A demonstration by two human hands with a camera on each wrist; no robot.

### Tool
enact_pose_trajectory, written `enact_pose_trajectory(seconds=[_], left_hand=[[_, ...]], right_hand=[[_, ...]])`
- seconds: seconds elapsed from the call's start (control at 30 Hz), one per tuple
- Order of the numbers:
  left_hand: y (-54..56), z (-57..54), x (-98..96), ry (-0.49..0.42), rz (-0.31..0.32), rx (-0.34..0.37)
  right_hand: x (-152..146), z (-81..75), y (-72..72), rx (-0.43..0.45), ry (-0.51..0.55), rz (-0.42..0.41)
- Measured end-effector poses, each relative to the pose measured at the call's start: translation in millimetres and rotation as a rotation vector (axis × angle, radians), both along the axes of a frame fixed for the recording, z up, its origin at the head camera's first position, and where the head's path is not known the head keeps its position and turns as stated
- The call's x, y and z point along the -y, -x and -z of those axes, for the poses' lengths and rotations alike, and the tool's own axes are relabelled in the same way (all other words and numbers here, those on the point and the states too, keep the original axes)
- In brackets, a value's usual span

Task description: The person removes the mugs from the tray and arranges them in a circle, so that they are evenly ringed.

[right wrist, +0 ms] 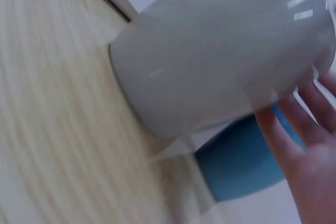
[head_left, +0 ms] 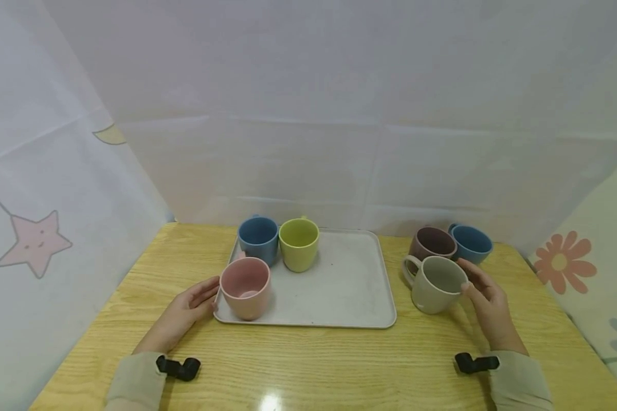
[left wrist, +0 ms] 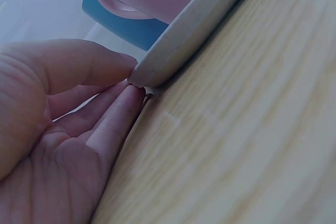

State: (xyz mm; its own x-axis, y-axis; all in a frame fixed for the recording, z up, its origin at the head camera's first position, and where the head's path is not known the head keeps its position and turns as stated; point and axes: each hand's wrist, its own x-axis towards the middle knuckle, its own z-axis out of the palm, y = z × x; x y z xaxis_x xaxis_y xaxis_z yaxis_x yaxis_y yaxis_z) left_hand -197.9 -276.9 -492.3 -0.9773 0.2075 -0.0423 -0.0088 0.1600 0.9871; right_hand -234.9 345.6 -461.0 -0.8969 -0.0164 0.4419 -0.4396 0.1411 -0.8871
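1. Item: grey mug (head_left: pixel 437 297), on the right side of the worktop (head_left: pixel 308 368), just beside the tray and apart from it. The right-wrist view does not settle whether the whole base bears on the wood.
2. Orientation: mouth upward; the long axis, base to rim, runs close to upright, any slight tilt being hard to tell. The handle (head_left: pixel 405 268) points to the person's left, toward the tray, and a little away from the person.
3. Right hand (head_left: pixel 491 311): at the mug's right side, opposite the handle; fingers hold the wall near the rim, thumb on the near side.
4. Step in hand, as judged: taking hold of the grey mug while the tray is steadied.
5. Next move, as judged: it calls for a secure grip before any lift, with clearance from the brown mug (head_left: pixel 434 242) close behind and the blue mug (head_left: pixel 471 245) beside that one.
6. Tray (head_left: pixel 341 285): carries a pink mug (head_left: pixel 247 305), a second blue mug (head_left: pixel 261 251) and a yellow-green mug (head_left: pixel 299 260), all on its left half; its right half is bare.
7. Left hand (head_left: pixel 185 311): fingers and thumb pinch the tray's edge near its left front corner.
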Motion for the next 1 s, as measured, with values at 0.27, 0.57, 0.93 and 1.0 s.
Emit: enact_pose_trajectory(seconds=[0.27,0.57,0.93,1.0], left_hand=[[-0.4,-1.0,0.6,0.005,-0.002,-0.002],[-0.3,1.0,0.2,-0.005,-0.001,0.009],[0.9,3.2,1.4,0.002,-0.003,-0.002],[0.4,2.5,0.8,-0.001,-0.002,0.001]], right_hand=[[23,-31.2,-4.9,-0.07,0.179,0.417],[66,-47.7,-17.0,-0.26,0.21,0.169],[149,-49.1,-11.3,-0.209,0.044,-0.118],[164,-50.2,-8.4,-0.145,-0.049,-0.105]])
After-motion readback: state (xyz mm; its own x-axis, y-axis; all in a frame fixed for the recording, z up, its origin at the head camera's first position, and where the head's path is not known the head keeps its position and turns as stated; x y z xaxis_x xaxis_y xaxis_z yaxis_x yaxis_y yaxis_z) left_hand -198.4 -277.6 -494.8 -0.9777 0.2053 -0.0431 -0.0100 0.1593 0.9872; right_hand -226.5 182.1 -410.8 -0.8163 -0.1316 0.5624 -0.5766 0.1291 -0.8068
